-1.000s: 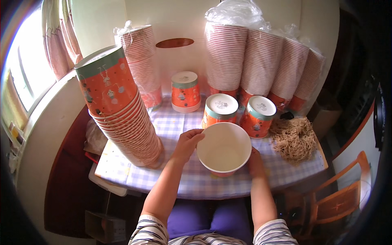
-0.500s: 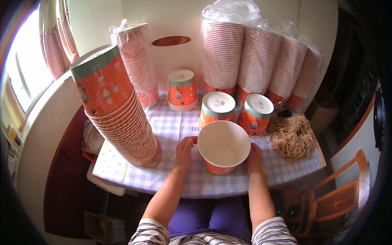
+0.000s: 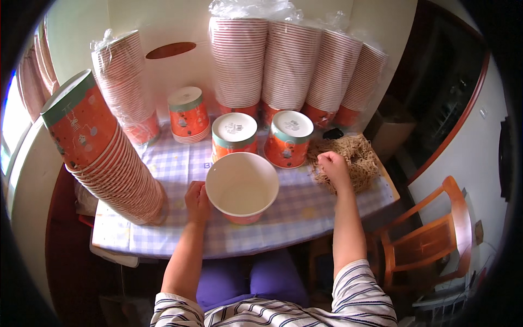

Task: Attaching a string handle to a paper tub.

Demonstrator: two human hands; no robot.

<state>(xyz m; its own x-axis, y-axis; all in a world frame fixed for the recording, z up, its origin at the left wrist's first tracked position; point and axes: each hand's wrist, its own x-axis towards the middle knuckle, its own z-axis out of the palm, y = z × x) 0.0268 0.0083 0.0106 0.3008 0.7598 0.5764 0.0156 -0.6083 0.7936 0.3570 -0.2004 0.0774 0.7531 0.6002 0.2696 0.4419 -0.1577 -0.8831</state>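
Note:
A white-lined orange paper bucket (image 3: 242,184) stands mouth up in front of me, tilted slightly toward me. My left hand (image 3: 197,201) is closed at its left side, with the fingers partly hidden by the bucket. Off to the right, my right hand (image 3: 333,165) is over the left part of a heap of thin tan strands (image 3: 357,171). Its fingers are curled together; whether any strand is pinched in them is too small to tell. Two upside-down buckets, one left (image 3: 234,131) and one right (image 3: 289,139), sit just beyond the open one.
A tall leaning stack of upturned buckets (image 3: 122,174) rises at the left. Plastic-wrapped stacks (image 3: 239,65) line the back, beside a short upturned stack (image 3: 188,117). A small black object (image 3: 333,133) lies behind the strands. A wooden chair (image 3: 427,240) stands right of the checked tablecloth (image 3: 294,218).
My right hand has left the bucket's right side and moved right to the tan heap, its fingers now curled. My left hand stays at the bucket. The whole view has shifted rightward.

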